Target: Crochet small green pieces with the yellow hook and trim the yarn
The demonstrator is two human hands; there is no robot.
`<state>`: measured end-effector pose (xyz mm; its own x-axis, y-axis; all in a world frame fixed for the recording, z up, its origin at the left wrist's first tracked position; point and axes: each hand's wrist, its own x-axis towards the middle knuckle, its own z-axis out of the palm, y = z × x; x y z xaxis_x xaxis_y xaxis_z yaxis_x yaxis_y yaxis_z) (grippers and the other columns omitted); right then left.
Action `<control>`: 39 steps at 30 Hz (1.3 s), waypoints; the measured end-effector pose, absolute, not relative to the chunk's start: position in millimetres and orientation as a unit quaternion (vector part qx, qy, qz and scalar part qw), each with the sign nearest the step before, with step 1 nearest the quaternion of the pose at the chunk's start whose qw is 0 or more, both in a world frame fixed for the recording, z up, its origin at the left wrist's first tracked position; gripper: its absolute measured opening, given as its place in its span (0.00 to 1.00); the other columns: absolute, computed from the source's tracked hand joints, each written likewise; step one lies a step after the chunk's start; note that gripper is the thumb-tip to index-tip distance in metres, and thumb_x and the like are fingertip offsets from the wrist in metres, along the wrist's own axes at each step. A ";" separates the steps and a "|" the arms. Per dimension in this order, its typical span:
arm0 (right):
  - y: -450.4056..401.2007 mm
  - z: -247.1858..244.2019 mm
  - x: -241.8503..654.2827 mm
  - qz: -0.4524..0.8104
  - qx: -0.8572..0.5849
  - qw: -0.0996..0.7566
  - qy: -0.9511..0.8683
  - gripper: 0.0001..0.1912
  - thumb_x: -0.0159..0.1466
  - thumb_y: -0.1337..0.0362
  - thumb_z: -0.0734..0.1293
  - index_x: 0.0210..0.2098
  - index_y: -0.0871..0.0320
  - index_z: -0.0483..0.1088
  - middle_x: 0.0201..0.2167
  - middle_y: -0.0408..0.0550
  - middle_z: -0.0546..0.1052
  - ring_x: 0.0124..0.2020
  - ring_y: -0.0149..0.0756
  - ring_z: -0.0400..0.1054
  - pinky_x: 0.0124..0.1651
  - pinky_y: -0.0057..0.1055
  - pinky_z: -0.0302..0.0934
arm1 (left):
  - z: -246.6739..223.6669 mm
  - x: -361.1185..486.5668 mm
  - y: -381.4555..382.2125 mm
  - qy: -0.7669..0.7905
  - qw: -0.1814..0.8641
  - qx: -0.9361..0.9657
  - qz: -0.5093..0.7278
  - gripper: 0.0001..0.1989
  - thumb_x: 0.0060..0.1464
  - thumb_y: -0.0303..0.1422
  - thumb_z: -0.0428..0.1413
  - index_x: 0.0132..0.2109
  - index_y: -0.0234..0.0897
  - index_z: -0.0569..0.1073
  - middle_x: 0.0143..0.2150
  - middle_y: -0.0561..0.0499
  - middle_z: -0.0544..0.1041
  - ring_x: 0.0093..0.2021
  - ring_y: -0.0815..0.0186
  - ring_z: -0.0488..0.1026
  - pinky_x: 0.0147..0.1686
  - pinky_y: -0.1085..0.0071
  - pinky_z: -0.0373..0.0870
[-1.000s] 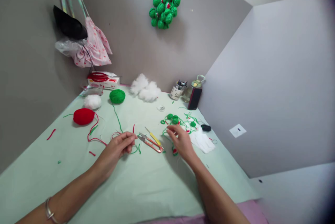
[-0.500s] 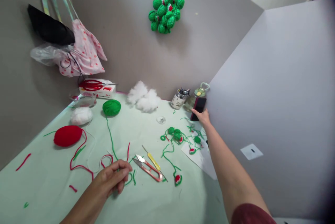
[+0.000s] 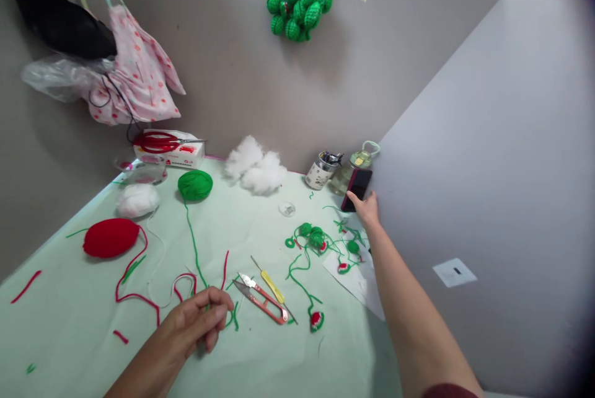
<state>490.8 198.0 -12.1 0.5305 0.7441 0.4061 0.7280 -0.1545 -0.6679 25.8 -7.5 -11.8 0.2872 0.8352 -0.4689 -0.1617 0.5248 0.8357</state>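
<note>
At the far right of the table, my right hand (image 3: 366,207) grips a dark smartphone (image 3: 359,187) with a magenta edge. The phone is tilted upright in front of a greenish bottle (image 3: 343,178). My left hand (image 3: 199,318) hovers over the table's front, fingers loosely curled against the thumb, with nothing visible in them. Just right of it lie thread snips (image 3: 264,302) with orange-red handles and a yellow-handled crochet hook (image 3: 273,286). Beyond these rests a small crocheted watermelon slice (image 3: 317,322) on green yarn. More small green crochet pieces (image 3: 316,238) lie tangled nearer my right hand.
Red (image 3: 111,238), white (image 3: 138,201) and green (image 3: 195,185) yarn balls sit at left, with loose strands. Behind are red-handled scissors (image 3: 158,141) on a box, white stuffing (image 3: 256,167) and a cup of pens (image 3: 320,173). Green crocheted balls (image 3: 302,1) and a pink bag (image 3: 139,75) hang above.
My view has tipped slightly down and closer, so the hanging things sit higher and further out. My right hand keeps its grip on the phone; my left hand has barely moved.
</note>
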 end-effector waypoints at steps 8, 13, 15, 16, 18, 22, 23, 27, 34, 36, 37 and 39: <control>92.3 14.4 376.2 0.195 -0.677 0.297 -0.644 0.16 0.68 0.53 0.65 0.38 0.59 0.76 0.28 0.46 0.79 0.29 0.36 0.73 0.34 0.31 0.67 | -11.7 17.7 -13.9 0.466 0.724 0.403 0.310 0.18 0.56 0.50 0.61 0.41 0.40 0.76 0.28 0.56 0.67 0.30 0.66 0.59 0.34 0.70 0.56; 18.3 12.1 293.3 0.224 -0.608 0.130 -0.751 0.10 0.58 0.60 0.76 0.39 0.52 0.77 0.33 0.42 0.78 0.30 0.33 0.69 0.34 0.29 0.56 | -17.0 18.6 -16.3 0.453 0.716 0.426 0.318 0.16 0.57 0.47 0.61 0.41 0.39 0.76 0.29 0.55 0.67 0.31 0.67 0.60 0.35 0.71 0.57; 6.1 8.2 278.3 0.206 -0.616 0.100 -0.754 0.04 0.61 0.67 0.71 0.37 0.54 0.75 0.36 0.44 0.77 0.30 0.32 0.67 0.34 0.29 0.52 | -16.8 19.1 -17.6 0.442 0.719 0.427 0.325 0.15 0.55 0.46 0.63 0.40 0.38 0.77 0.30 0.55 0.68 0.30 0.68 0.60 0.34 0.71 0.57; 3.4 5.9 274.3 0.200 -0.620 0.089 -0.753 0.04 0.64 0.69 0.68 0.36 0.55 0.75 0.36 0.45 0.76 0.31 0.32 0.67 0.35 0.30 0.51 | -16.4 19.0 -18.2 0.437 0.717 0.430 0.332 0.15 0.55 0.45 0.63 0.41 0.38 0.77 0.30 0.55 0.68 0.30 0.68 0.61 0.34 0.71 0.57; 1.6 0.9 270.1 0.189 -0.628 0.078 -0.751 0.06 0.66 0.70 0.65 0.35 0.55 0.74 0.36 0.45 0.76 0.33 0.33 0.68 0.36 0.29 0.51 | -15.3 18.2 -19.2 0.431 0.713 0.433 0.343 0.14 0.55 0.43 0.63 0.40 0.37 0.77 0.30 0.55 0.68 0.30 0.68 0.61 0.33 0.72 0.58; 0.7 -7.8 262.4 0.156 -0.637 0.088 -0.750 0.03 0.66 0.66 0.67 0.39 0.55 0.73 0.39 0.47 0.77 0.36 0.34 0.69 0.37 0.29 0.52 | -14.4 16.3 -20.8 0.414 0.707 0.436 0.373 0.13 0.56 0.41 0.64 0.40 0.36 0.77 0.31 0.54 0.70 0.29 0.70 0.63 0.33 0.74 0.59; 0.4 -8.3 260.2 0.144 -0.637 0.095 -0.751 0.04 0.66 0.66 0.67 0.40 0.56 0.73 0.41 0.47 0.77 0.37 0.34 0.69 0.37 0.29 0.52 | -14.3 16.3 -21.3 0.410 0.705 0.438 0.378 0.12 0.55 0.41 0.64 0.40 0.36 0.78 0.31 0.55 0.70 0.29 0.71 0.63 0.32 0.74 0.59; -0.3 2.3 258.9 0.093 -0.628 0.147 -0.759 0.05 0.66 0.69 0.65 0.39 0.56 0.72 0.38 0.46 0.76 0.36 0.33 0.68 0.39 0.28 0.56 | -13.3 17.4 -23.2 0.404 0.694 0.449 0.392 0.14 0.53 0.41 0.66 0.39 0.35 0.78 0.30 0.54 0.70 0.29 0.70 0.63 0.32 0.74 0.60; -0.7 13.9 263.2 0.003 -0.646 0.213 -0.733 0.09 0.68 0.71 0.60 0.35 0.55 0.69 0.35 0.47 0.73 0.34 0.37 0.66 0.37 0.30 0.55 | -8.0 19.6 -23.8 0.410 0.680 0.446 0.414 0.15 0.49 0.41 0.67 0.37 0.34 0.77 0.27 0.56 0.69 0.26 0.71 0.62 0.29 0.75 0.59; 0.9 12.7 260.9 -0.016 -0.651 0.222 -0.725 0.10 0.70 0.71 0.57 0.38 0.54 0.68 0.39 0.48 0.73 0.37 0.38 0.67 0.39 0.30 0.55 | -7.9 20.1 -25.1 0.413 0.682 0.442 0.410 0.15 0.49 0.42 0.67 0.37 0.34 0.77 0.27 0.56 0.69 0.25 0.72 0.62 0.28 0.75 0.58; 1.8 12.6 259.6 -0.029 -0.658 0.227 -0.717 0.12 0.71 0.71 0.55 0.40 0.54 0.68 0.41 0.50 0.73 0.40 0.39 0.67 0.40 0.31 0.56 | -8.3 20.4 -26.1 0.410 0.685 0.444 0.406 0.15 0.50 0.42 0.66 0.37 0.34 0.78 0.28 0.55 0.70 0.25 0.72 0.62 0.28 0.75 0.59; 3.5 13.3 256.8 -0.034 -0.666 0.218 -0.712 0.11 0.70 0.72 0.56 0.38 0.55 0.68 0.37 0.50 0.73 0.36 0.40 0.66 0.36 0.32 0.53 | -9.8 21.0 -28.4 0.402 0.688 0.449 0.404 0.15 0.50 0.42 0.66 0.37 0.35 0.78 0.29 0.55 0.71 0.27 0.72 0.63 0.30 0.75 0.60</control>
